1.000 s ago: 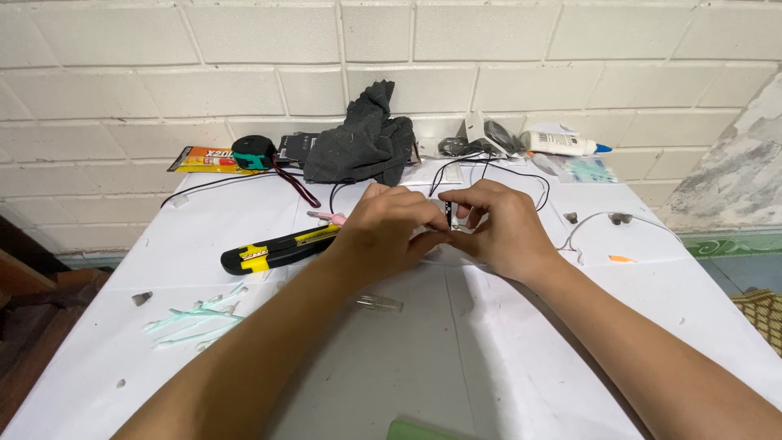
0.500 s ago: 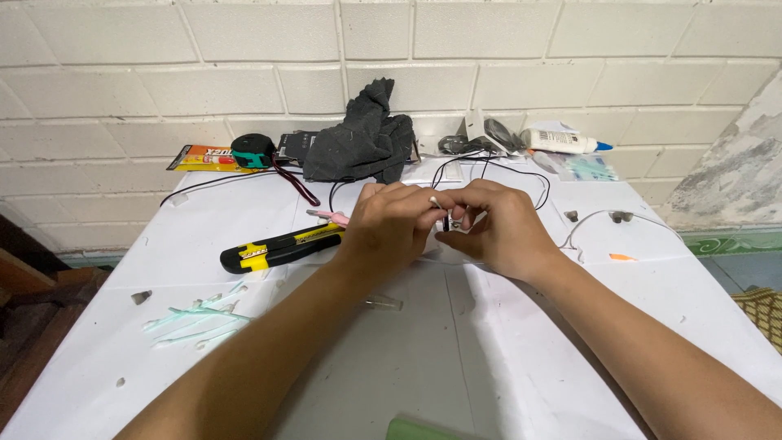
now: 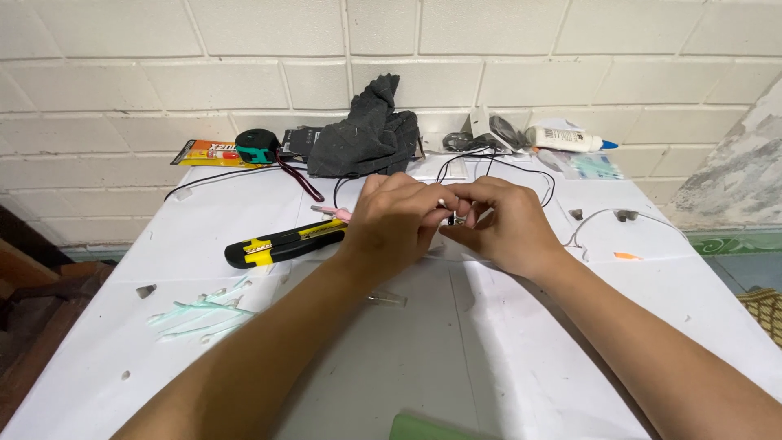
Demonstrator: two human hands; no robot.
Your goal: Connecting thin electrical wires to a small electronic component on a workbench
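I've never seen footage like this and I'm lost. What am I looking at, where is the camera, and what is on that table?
No machine here: a person works with bare hands, filmed by a camera worn on the head, looking down. The left hand and right hand meet over a white table and pinch a small part between their fingers; it is too small to identify. Thin black wires loop behind the hands. To the left lie a yellow and black utility knife and pale green sticks. Against the brick wall sit a dark grey cloth, a green tape measure and a white glue bottle.
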